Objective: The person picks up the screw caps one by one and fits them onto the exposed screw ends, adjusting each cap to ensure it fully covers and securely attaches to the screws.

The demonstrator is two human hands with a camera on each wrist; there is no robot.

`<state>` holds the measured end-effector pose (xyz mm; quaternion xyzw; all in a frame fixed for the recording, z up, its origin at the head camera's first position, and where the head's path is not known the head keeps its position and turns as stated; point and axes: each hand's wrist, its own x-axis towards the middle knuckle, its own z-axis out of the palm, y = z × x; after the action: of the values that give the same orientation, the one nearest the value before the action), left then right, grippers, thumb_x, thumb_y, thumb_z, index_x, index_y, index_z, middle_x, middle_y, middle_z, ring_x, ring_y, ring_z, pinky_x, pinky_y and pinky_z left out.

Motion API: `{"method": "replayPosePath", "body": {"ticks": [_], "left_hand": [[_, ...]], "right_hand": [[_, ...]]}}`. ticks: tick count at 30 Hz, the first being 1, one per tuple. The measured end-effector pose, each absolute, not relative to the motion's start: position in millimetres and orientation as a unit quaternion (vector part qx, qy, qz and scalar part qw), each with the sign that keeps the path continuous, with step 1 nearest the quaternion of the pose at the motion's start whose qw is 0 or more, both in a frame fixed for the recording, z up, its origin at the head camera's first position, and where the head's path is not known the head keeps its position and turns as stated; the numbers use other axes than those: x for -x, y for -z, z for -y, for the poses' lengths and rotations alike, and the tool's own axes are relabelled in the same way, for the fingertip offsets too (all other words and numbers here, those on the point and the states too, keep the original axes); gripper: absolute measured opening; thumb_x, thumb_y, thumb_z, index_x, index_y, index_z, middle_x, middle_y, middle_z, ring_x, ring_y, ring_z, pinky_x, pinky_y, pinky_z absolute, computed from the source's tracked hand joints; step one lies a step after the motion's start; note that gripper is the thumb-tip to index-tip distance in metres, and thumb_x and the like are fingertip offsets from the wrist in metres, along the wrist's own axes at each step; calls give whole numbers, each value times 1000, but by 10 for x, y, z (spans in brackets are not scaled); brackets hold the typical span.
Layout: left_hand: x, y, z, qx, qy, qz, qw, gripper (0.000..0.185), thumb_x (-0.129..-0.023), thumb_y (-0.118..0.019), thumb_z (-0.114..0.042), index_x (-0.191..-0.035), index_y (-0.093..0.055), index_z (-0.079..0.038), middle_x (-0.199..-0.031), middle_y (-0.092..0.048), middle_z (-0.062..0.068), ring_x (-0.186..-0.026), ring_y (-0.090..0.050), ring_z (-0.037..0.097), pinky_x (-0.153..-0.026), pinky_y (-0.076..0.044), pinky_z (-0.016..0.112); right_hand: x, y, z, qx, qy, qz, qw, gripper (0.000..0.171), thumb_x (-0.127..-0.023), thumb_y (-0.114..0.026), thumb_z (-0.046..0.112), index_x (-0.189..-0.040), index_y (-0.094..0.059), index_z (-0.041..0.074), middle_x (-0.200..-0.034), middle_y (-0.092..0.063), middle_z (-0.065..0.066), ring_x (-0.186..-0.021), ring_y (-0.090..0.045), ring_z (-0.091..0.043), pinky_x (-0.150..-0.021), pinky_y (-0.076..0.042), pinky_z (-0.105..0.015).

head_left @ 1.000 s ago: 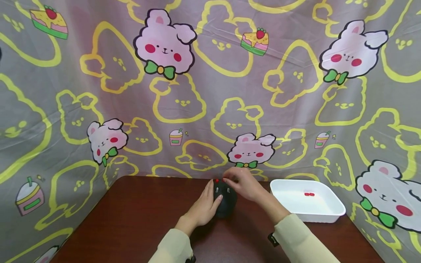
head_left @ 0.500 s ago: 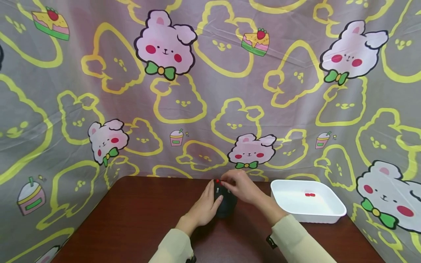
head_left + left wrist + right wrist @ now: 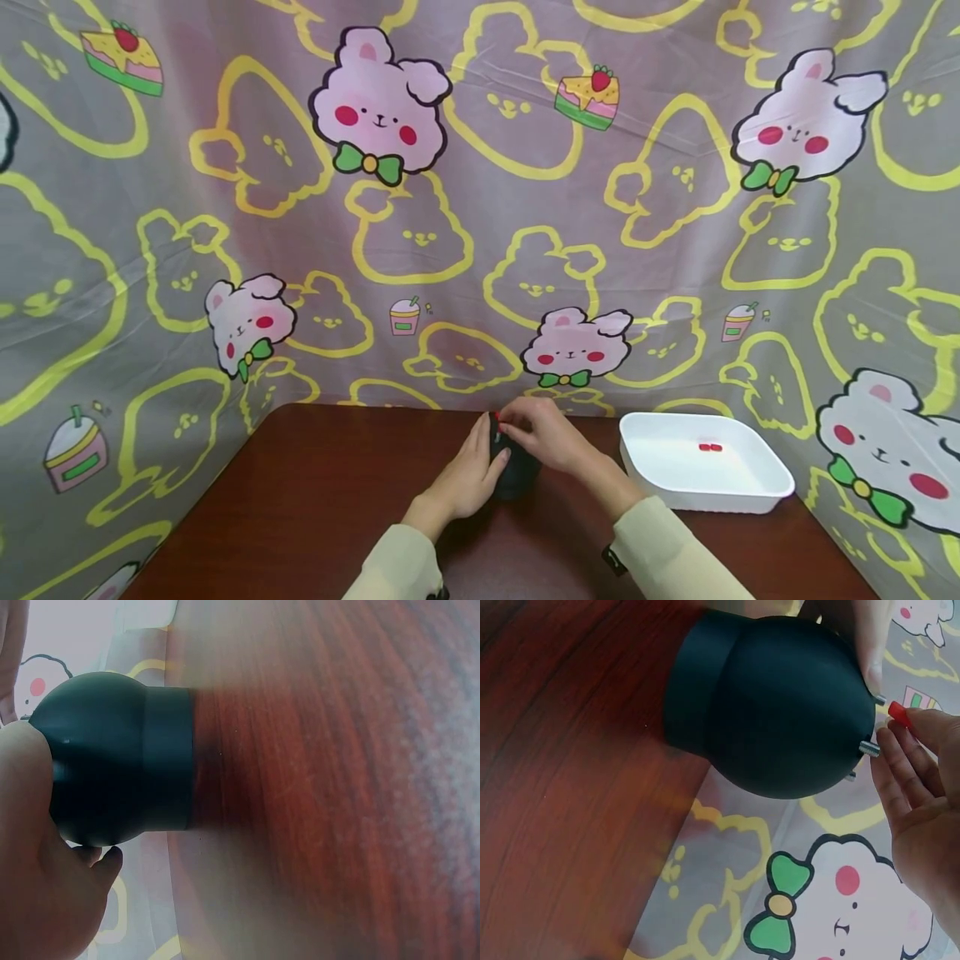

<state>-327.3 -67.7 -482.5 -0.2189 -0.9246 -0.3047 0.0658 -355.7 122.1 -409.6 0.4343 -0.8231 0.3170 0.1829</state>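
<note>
A dark round-bodied object with a narrower cylindrical base stands on the table; several silver metal posts stick out of its top in the right wrist view. My left hand grips its left side, thumb on the near face and fingers behind. Between thumb and fingertips, my right hand pinches a small red cap, held just off one post beside the left thumb. In the left wrist view the rounded body sits in the left hand, and its top is hidden.
A white tray stands at the right of the brown table, with two small red pieces lying in it. A patterned cloth hangs close behind and along both sides of the table.
My right hand has moved a little left and down across the object's top with the red cap. The left hand keeps its hold in place.
</note>
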Motion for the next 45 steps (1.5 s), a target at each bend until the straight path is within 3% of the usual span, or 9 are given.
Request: {"method": "replayPosePath", "body": {"ticks": [15,22,29,36,45], "left_hand": [[3258,4810,670,210,301,929,57,79,-110,-33,-50,-163,-2,-1,-171,-4,17,-156,-15,29,-120,-29,49],[3245,4813,670,210,296,931,46,84,-108,-24,-61,-164,-2,-2,-172,-1,14,-156,-13,28,-120,-31,49],[3258,4807,675,211,295,931,50,85,-107,-23,-61,-164,-2,-2,-172,-1,14,-156,-13,28,-119,-31,49],[3255,4825,679,211,293,931,58,85,-107,-23,-62,-164,-1,-3,-171,-2,15,-156,-14,28,-119,-31,48],[3263,4825,683,211,296,930,53,86,-107,-22,-63,-164,2,-4,-172,-1,14,-156,-13,28,-120,-30,48]], "right_hand": [[3577,4166,-1176,-438,-290,830,188,8,-90,-78,6,-98,-76,6,-89,-70,3,-76,-62,-6,-69,-55,-25],[3546,4181,-1159,-435,-260,845,169,4,-91,-77,7,-94,-75,10,-91,-64,4,-79,-57,-10,-71,-51,-26],[3555,4166,-1143,-431,-255,850,165,6,-91,-78,7,-94,-73,10,-91,-62,3,-79,-55,-11,-70,-50,-26],[3549,4160,-1128,-430,-242,854,163,10,-91,-78,9,-100,-73,7,-94,-61,0,-77,-52,-12,-69,-47,-26],[3529,4116,-1143,-437,-225,857,153,23,-92,-77,9,-114,-71,3,-103,-65,-6,-80,-57,-16,-73,-50,-28]]}}
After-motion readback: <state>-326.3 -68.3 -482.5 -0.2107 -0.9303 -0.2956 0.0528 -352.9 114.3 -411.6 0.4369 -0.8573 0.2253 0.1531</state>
